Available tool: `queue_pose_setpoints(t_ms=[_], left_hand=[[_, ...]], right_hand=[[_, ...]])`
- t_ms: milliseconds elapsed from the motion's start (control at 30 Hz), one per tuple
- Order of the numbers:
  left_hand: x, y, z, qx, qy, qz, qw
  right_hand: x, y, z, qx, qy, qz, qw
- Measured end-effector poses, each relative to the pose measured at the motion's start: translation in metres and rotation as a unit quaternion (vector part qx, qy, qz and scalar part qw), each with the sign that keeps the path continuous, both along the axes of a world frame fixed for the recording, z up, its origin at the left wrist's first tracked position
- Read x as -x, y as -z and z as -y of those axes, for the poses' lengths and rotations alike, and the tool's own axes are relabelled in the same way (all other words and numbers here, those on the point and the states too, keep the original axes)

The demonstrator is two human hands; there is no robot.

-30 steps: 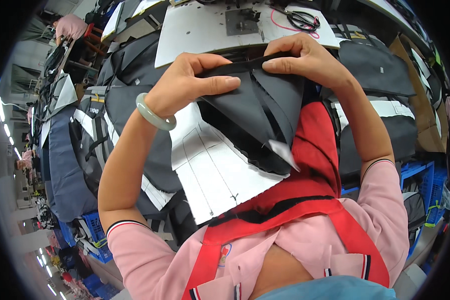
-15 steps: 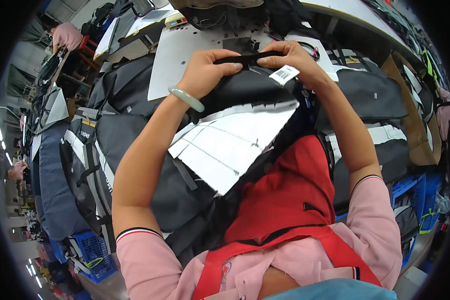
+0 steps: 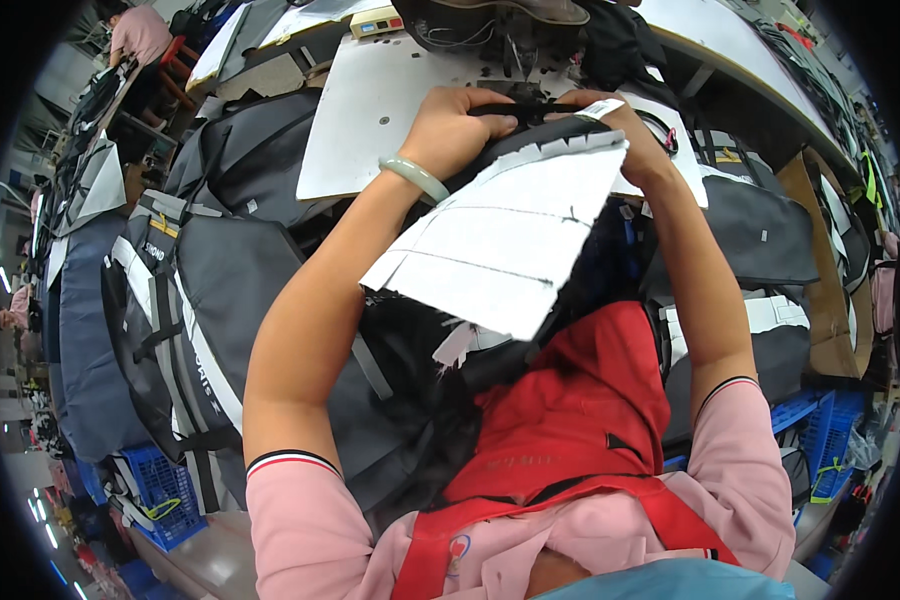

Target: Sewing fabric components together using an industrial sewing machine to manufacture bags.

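Head view of bare-handed fabric handling, just in front of a sewing machine (image 3: 495, 22). Left hand (image 3: 452, 132): raised over the near edge of a white tabletop (image 3: 355, 150), with thumb and forefinger pinching the upper edge of a black fabric piece (image 3: 523, 143); pale green bangle (image 3: 414, 175) around the wrist. Right hand (image 3: 638, 142): at the opposite end of the same edge, fingers bent toward the left hand; fingertips and thumb partly behind fabric and a white label (image 3: 600, 108), so cannot tell whether pinching or merely pressed against the cloth.

Location of the black fabric piece: between both hands, near the metal plate (image 3: 522, 90) of the machine. Hanging below toward the wearer: a white panel (image 3: 510, 235), tilted, marked with dark drawn lines and notched along the upper edge. Beneath the panel, a pale pink fabric tag (image 3: 454, 346).

Surroundings: red apron (image 3: 570, 400) over a pink shirt (image 3: 315, 520); dark grey bags (image 3: 235, 275) with straps at left; blue crates (image 3: 160, 495) low on both sides; cardboard box (image 3: 832, 290) at right; co-worker in a pink top (image 3: 140, 32) at far upper left.
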State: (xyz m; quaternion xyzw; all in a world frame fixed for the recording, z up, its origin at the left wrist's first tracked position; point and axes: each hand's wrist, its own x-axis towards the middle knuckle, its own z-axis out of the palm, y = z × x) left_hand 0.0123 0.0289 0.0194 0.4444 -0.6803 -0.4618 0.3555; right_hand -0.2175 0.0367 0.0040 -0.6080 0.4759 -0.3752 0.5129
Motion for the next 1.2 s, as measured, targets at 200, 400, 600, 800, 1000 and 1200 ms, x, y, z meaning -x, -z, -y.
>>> queue_pose_setpoints(t_ms=[200,400,600,800,1000,1200], left_hand=[[-0.007,-0.004,0.001,-0.141,0.099,-0.041,0.984],[-0.003,-0.003,0.005,-0.113,0.087,-0.094,0.985],[-0.004,0.007,0.02,-0.083,0.052,-0.057,0.994],[0.003,0.011,0.023,-0.1,0.045,-0.053,0.993],[-0.011,0.023,0.02,-0.141,0.047,-0.108,0.983],[-0.001,0.037,0.008,-0.109,0.131,0.047,0.984]], right_hand=[[0.005,-0.015,-0.014,0.049,-0.022,-0.075,0.996],[-0.005,-0.022,-0.02,0.052,0.035,0.028,0.998],[-0.005,-0.006,-0.002,0.054,0.009,0.072,0.996],[0.005,-0.007,-0.001,0.062,0.059,-0.051,0.995],[-0.064,-0.076,-0.103,0.477,-0.24,-0.136,0.834],[-0.051,0.024,-0.144,0.469,-0.164,-0.209,0.843]])
